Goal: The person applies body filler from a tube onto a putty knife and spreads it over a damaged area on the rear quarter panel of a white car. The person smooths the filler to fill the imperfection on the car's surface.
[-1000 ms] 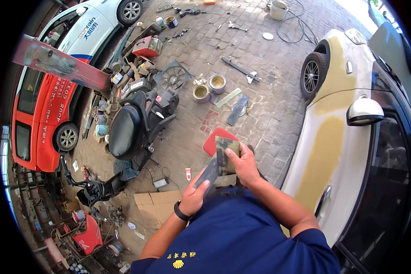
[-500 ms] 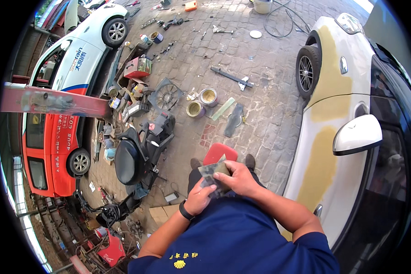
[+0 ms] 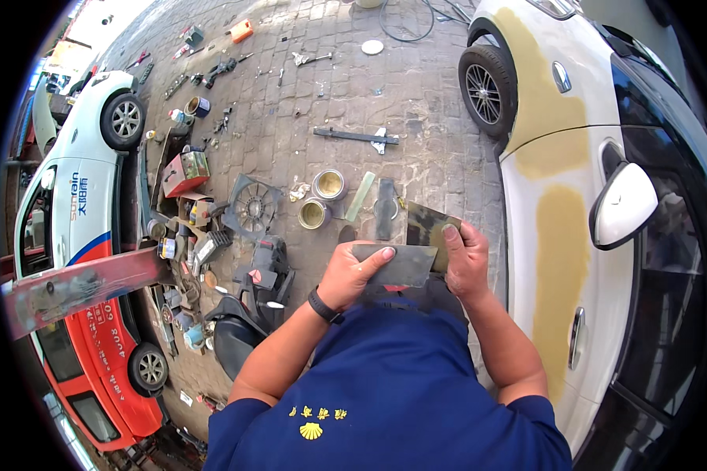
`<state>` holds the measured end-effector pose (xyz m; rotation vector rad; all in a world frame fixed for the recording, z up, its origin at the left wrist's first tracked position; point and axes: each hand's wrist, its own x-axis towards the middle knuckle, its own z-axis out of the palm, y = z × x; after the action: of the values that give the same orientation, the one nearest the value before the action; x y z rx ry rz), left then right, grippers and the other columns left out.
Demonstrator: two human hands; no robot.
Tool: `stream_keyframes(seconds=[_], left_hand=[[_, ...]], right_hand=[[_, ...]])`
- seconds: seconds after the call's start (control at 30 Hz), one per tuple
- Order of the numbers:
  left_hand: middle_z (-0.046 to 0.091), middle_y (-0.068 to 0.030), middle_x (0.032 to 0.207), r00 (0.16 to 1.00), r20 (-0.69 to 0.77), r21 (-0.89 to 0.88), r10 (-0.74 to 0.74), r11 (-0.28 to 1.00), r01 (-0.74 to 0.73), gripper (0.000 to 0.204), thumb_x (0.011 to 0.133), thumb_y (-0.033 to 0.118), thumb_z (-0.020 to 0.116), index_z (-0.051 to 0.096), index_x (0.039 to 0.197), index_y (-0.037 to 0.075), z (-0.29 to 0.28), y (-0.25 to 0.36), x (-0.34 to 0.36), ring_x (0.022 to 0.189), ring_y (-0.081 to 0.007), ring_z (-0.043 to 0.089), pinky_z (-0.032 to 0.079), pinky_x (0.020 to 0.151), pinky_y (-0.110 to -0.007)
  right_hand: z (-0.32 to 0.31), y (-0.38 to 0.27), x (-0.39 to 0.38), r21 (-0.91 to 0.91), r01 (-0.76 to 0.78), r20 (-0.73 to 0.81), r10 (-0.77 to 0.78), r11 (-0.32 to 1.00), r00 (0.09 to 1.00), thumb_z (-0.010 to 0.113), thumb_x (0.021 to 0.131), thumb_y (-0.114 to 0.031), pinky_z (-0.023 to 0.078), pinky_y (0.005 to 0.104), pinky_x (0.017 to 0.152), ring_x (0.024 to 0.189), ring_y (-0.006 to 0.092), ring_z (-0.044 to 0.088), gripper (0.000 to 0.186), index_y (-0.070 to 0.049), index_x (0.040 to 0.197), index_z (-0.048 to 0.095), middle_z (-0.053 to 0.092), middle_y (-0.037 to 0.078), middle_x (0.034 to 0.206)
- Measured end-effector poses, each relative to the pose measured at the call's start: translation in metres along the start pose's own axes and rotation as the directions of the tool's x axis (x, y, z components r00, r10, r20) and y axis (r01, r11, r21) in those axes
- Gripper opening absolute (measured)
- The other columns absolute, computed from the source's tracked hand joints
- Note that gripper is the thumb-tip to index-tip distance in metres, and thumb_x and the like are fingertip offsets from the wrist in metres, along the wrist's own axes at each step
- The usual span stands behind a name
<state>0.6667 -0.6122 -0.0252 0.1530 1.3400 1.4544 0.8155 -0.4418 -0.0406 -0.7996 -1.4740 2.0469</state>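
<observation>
My left hand [image 3: 349, 275] pinches a thin grey rectangular sheet [image 3: 397, 267] between thumb and fingers, in front of my body. To its right, my right hand [image 3: 467, 265] grips a second thin sheet [image 3: 426, 226], dark with olive-yellow smears. The inner edges of the two sheets overlap or nearly meet; I cannot tell whether they touch. Both look stiff enough to stay flat, though their material is not clear. Just beyond the hands are two open cans [image 3: 329, 184] of yellowish paste, a pale green strip [image 3: 361, 196] and a grey flat block [image 3: 385, 208].
At right stands a white car [image 3: 518, 228] with tan filler patches on its panels. A scooter [image 3: 247, 314], a fan [image 3: 254, 206] and a red box [image 3: 185, 173] are at left, near a red post [image 3: 86, 286]. A dark bar [image 3: 353, 136] lies on the paving.
The sheets were held together low over my lap. My hands have moved up and apart, my right hand farther right, and each now holds its own sheet. The view has shifted too.
</observation>
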Motion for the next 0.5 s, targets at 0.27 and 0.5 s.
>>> stream_keyframes(seconds=[0.27,0.5], left_hand=[[0.075,-0.0044,0.110,0.995,-0.022,0.098,0.098,0.991,-0.095,0.033,0.109,0.029,0.063,0.071,0.120,-0.001,-0.079,0.050,0.059,0.095,-0.0098,0.068,0.054,0.088,-0.028],[0.073,-0.0159,0.120,0.844,0.487,0.386,0.223,0.812,-0.437,0.045,0.114,0.028,0.046,0.060,0.140,-0.005,-0.010,0.055,0.045,0.109,-0.0209,0.067,0.051,0.096,-0.033]], right_hand=[[0.021,0.000,-0.017,-0.091,-0.168,-0.278,0.137,0.982,0.951,0.064,0.107,-0.018,0.053,0.0304,0.074,0.083,0.0114,0.065,0.018,-0.003,0.101,0.070,0.071,0.005,0.090],[0.017,0.022,0.001,0.398,0.095,-0.533,0.146,0.912,0.833,0.068,0.103,-0.011,0.058,0.0290,0.083,0.093,0.0123,0.069,0.015,-0.002,0.116,0.067,0.073,0.005,0.106]])
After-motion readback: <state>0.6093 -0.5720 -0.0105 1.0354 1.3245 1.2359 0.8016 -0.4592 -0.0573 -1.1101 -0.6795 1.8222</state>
